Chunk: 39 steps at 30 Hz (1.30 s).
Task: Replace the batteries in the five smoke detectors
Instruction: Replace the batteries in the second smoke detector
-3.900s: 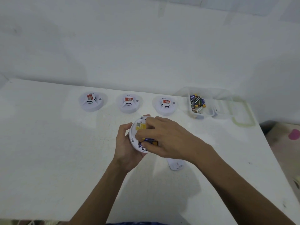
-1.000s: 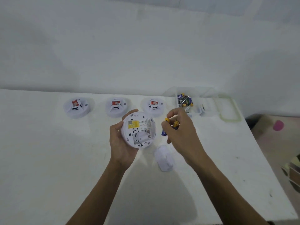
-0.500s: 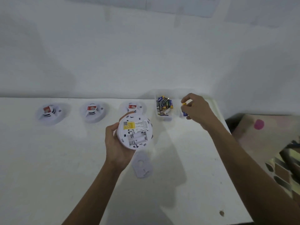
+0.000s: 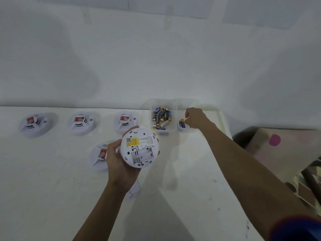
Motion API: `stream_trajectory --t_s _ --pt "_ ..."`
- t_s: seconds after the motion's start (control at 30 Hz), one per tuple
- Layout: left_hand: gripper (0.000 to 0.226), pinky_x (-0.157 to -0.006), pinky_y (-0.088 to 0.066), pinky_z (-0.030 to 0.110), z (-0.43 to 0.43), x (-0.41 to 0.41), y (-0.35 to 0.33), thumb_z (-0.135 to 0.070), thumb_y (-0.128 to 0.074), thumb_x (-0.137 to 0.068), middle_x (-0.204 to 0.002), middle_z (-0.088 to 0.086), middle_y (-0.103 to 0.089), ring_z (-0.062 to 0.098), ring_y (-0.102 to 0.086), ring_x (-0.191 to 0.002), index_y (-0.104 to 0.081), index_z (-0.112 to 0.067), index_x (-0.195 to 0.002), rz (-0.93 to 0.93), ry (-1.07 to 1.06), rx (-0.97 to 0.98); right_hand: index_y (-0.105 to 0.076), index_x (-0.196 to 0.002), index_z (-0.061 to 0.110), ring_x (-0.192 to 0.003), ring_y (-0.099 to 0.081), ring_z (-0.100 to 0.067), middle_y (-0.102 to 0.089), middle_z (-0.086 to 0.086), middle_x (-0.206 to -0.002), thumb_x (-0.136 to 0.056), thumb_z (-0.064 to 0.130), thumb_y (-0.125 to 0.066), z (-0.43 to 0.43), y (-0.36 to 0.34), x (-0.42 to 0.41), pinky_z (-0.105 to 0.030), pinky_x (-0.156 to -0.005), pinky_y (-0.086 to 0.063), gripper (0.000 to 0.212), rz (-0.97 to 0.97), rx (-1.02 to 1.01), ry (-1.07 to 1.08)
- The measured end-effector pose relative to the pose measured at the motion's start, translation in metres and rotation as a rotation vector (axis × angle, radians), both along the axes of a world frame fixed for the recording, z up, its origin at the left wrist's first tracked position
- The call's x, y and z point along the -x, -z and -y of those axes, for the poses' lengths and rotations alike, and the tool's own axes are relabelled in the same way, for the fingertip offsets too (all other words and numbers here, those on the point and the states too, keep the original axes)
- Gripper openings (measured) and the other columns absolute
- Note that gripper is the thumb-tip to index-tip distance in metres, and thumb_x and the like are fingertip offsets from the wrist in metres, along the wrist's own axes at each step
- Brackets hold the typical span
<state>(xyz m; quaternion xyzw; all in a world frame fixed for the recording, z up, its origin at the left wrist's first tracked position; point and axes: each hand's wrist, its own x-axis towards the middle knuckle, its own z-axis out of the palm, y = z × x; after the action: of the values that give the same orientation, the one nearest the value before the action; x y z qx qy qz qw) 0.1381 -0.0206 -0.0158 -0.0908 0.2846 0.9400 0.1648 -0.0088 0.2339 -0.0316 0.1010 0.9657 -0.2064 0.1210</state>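
Three smoke detectors (image 4: pixel 81 123) sit in a row along the far edge of the tabletop (image 4: pixel 52 188), with a fourth detector (image 4: pixel 99 156) just behind the left hand (image 4: pixel 119 164). That hand grips the open detector (image 4: pixel 139 149), back up, battery bay empty. The right hand (image 4: pixel 195 119) pinches a yellow-tipped battery (image 4: pixel 187 117) over the small tub (image 4: pixel 184 130), beside the battery box (image 4: pixel 163 131) near the far right corner.

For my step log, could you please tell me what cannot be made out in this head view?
Head view:
What the right hand holds: hidden by its own fingers, over the small tub.
Near detector: half behind the left hand.
Battery cover: mostly under that wrist.
Print on the held detector: too small.
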Motion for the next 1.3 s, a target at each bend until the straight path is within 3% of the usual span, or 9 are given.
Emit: stream_trajectory --t_s 0.13,0.33,0.5,0.63,0.77,0.93,1.07,1.17,1.3 --pt "0.060 -0.101 -0.029 0.070 -0.012 0.001 0.001 -0.038 -0.055 -0.065 -0.134 0.020 -0.055 0.044 -0.050 -0.124 -0.064 -0.019 -0.122 -0.013 -0.005 0.006 -0.059 -0.103 0.004 -0.092 -0.060 -0.029 -0.060 -0.013 -0.104 -0.087 0.010 -0.054 -0.003 0.018 0.008 -0.032 -0.071 -0.050 0.018 0.086 -0.193 -0.126" --pt "0.060 -0.095 -0.040 0.067 -0.021 0.003 -0.001 -0.039 -0.050 -0.071 -0.135 0.020 -0.055 0.045 -0.050 -0.124 -0.060 -0.019 -0.127 0.017 -0.036 -0.012 -0.046 -0.066 0.009 -0.071 -0.053 -0.026 -0.051 -0.007 -0.071 -0.087 0.018 -0.055 -0.007 0.028 0.018 -0.022 -0.050 -0.035 0.024 0.079 -0.246 -0.185" --pt "0.070 -0.093 -0.044 0.065 -0.024 0.005 -0.003 -0.040 -0.058 -0.065 -0.136 0.020 -0.053 0.045 -0.049 -0.124 -0.056 -0.018 -0.131 0.004 -0.019 -0.009 -0.062 -0.106 0.002 -0.086 -0.063 -0.029 -0.063 -0.015 -0.104 -0.087 0.009 -0.054 -0.012 0.017 0.019 -0.033 -0.071 -0.054 0.022 0.055 -0.255 -0.194" --pt "0.065 -0.093 -0.044 0.064 -0.024 0.006 -0.004 -0.040 -0.055 -0.066 -0.134 0.020 -0.056 0.045 -0.050 -0.123 -0.060 -0.019 -0.127 0.007 -0.022 -0.021 -0.051 -0.085 0.005 -0.073 -0.054 -0.030 -0.056 -0.015 -0.088 -0.086 0.006 -0.047 -0.006 0.005 0.025 -0.030 -0.060 -0.041 0.004 -0.200 -0.192 -0.118" --pt "0.062 -0.088 -0.048 0.062 -0.024 0.007 -0.003 -0.039 -0.054 -0.066 -0.133 0.020 -0.057 0.045 -0.052 -0.121 -0.063 -0.020 -0.124 0.028 -0.042 -0.043 -0.058 -0.100 0.003 -0.074 -0.055 -0.027 -0.059 -0.011 -0.083 -0.092 0.013 -0.047 0.017 0.000 0.033 -0.030 -0.062 -0.041 0.017 -0.440 -0.070 -0.200" --pt "0.057 -0.086 -0.049 0.061 -0.021 0.008 -0.004 -0.038 -0.056 -0.064 -0.132 0.018 -0.058 0.044 -0.053 -0.122 -0.068 -0.022 -0.117 0.030 -0.067 -0.038 -0.061 -0.106 0.001 -0.084 -0.061 -0.031 -0.066 -0.015 -0.093 -0.090 0.009 -0.050 0.053 0.005 0.037 -0.037 -0.075 -0.051 0.021 -0.344 0.029 -0.286" --pt "0.057 -0.095 -0.041 0.066 -0.016 0.008 -0.001 -0.034 -0.052 -0.071 -0.134 0.019 -0.056 0.043 -0.051 -0.124 -0.062 -0.021 -0.124 0.035 -0.100 -0.025 -0.055 -0.080 0.002 -0.073 -0.055 -0.029 -0.056 -0.012 -0.081 -0.084 0.003 -0.050 0.073 0.023 0.044 -0.027 -0.054 -0.043 0.007 -0.148 0.010 -0.240" --pt "0.058 -0.099 -0.035 0.067 -0.013 0.007 0.000 -0.033 -0.045 -0.076 -0.135 0.021 -0.054 0.043 -0.049 -0.125 -0.055 -0.019 -0.132 0.024 -0.099 -0.020 -0.032 -0.060 0.013 -0.053 -0.041 -0.019 -0.038 -0.004 -0.062 -0.082 -0.001 -0.049 0.080 0.031 0.046 -0.025 -0.042 -0.025 0.032 -0.087 0.022 -0.215" --pt "0.062 -0.098 -0.039 0.064 -0.012 0.008 0.001 -0.036 -0.057 -0.066 -0.133 0.021 -0.055 0.044 -0.050 -0.124 -0.060 -0.019 -0.126 0.005 -0.096 -0.023 -0.031 -0.056 0.014 -0.047 -0.035 -0.014 -0.036 -0.003 -0.057 -0.080 -0.003 -0.051 0.085 0.035 0.048 -0.024 -0.041 -0.024 0.035 -0.055 0.029 -0.223"
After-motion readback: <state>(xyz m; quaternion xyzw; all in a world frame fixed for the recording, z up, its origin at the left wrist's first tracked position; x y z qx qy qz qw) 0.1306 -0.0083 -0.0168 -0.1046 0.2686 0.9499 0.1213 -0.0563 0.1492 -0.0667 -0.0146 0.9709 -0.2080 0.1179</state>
